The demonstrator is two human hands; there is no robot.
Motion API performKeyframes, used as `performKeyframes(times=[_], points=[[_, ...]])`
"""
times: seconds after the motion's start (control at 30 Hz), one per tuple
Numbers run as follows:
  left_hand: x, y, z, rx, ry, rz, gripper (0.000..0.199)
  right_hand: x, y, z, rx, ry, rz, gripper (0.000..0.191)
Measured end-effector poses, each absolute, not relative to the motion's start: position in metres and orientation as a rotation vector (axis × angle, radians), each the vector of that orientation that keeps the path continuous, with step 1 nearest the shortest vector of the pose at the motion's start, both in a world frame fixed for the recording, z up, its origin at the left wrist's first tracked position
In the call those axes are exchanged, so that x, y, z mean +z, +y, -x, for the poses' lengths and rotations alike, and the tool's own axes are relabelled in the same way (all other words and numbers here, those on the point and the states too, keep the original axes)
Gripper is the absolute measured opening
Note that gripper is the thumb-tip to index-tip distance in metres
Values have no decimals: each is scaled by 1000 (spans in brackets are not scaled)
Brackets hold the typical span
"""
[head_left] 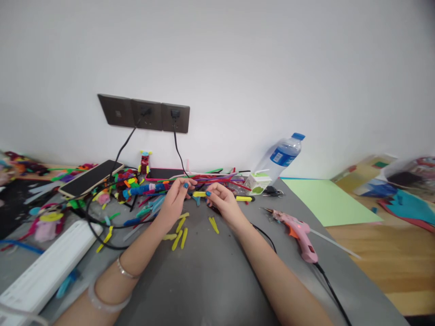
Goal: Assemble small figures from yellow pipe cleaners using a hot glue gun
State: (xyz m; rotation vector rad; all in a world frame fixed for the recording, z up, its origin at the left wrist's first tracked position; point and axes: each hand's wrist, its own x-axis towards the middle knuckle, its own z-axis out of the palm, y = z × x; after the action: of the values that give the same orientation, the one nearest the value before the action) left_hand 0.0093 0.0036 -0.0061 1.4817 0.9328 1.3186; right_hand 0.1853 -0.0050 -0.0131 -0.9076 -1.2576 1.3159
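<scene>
My right hand (224,203) pinches a short yellow pipe cleaner piece (199,194) between thumb and fingers. To its left, my left hand (175,201) has thumb and forefinger pressed together near the end of that piece; whatever they hold is too small to make out. Just behind my right hand lies a yellow and black tool (244,198), partly hidden by it. On the grey table (200,280) below my hands are several folded yellow pipe cleaner pieces (177,240), with another yellow pair (214,225) nearer my right wrist.
A pink glue gun (299,233) with a cord lies on the right. Behind stand a drink carton (258,182) and a tilted bottle (285,154). Left are a phone (91,179), a white power strip (50,271), black cables, pipe cleaners and small figures (144,163). Green paper (329,199) lies right.
</scene>
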Motion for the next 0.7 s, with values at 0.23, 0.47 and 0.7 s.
performKeyframes(times=[0.23, 0.47, 0.7], points=[[-7, 1, -9, 1335, 914, -1571, 31, -12, -6, -185, 1308, -1267, 900, 36], [-8, 2, -9, 1330, 946, -1519, 29, -15, -5, -185, 1281, -1252, 898, 34], [-10, 5, -9, 1204, 963, -1553, 18, -12, -6, -186, 1252, -1276, 908, 32]])
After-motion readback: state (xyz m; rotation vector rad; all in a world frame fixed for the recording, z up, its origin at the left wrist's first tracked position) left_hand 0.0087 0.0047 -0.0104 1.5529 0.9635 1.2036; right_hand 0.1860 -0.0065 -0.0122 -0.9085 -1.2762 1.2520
